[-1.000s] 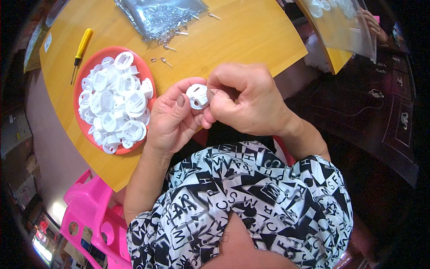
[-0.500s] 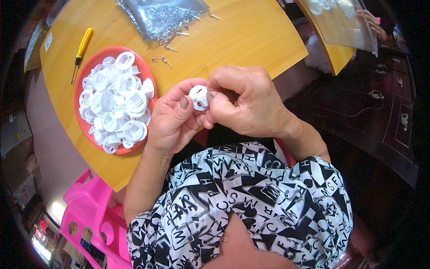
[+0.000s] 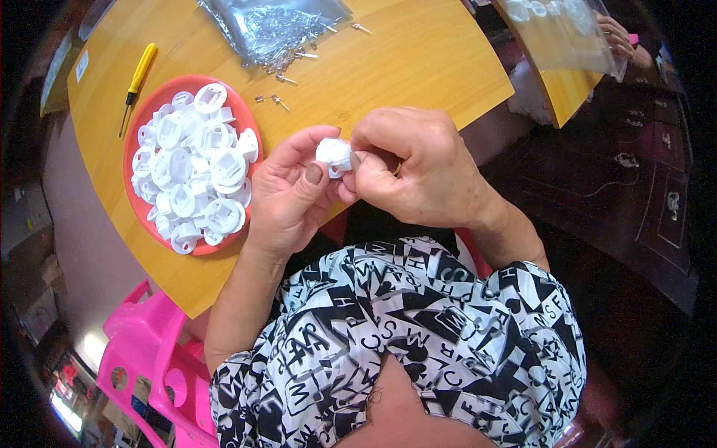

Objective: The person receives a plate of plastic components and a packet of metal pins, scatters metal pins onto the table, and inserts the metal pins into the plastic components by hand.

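Tabletop (image 3: 411, 56); white part (image 3: 334, 153) perhaps tilted

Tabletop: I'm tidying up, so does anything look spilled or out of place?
Yes: several LED-like parts lie loose on the tabletop near the plastic bag, scattered away from the cluster at its edge, so they look spilled.

Right hand (image 3: 414, 168) partly hides white piece (image 3: 334, 154); bag (image 3: 265, 26) cropped above.
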Motion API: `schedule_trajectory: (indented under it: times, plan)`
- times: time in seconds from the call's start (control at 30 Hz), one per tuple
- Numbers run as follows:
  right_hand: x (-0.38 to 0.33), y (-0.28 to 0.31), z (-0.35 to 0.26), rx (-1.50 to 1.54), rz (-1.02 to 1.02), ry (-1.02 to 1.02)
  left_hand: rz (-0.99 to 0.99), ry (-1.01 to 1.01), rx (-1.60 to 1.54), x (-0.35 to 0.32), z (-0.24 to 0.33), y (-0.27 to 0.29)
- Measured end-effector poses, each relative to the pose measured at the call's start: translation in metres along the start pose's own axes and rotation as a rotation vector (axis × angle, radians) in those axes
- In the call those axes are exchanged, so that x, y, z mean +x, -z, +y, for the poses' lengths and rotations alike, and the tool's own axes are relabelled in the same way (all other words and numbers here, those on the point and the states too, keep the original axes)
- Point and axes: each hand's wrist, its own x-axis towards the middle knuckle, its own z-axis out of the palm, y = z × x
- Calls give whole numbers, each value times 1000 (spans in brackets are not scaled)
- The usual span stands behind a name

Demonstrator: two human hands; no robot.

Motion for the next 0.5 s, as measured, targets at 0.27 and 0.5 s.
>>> schedule_trajectory:
  times: [0.27, 0.5]
  plan:
    - [0, 0, 3, -84, 4, 51, 29, -10, 16, 1, -2, -2]
    - [1, 2, 2, -28, -25, 1, 17, 44, -22, 1, 1, 1]
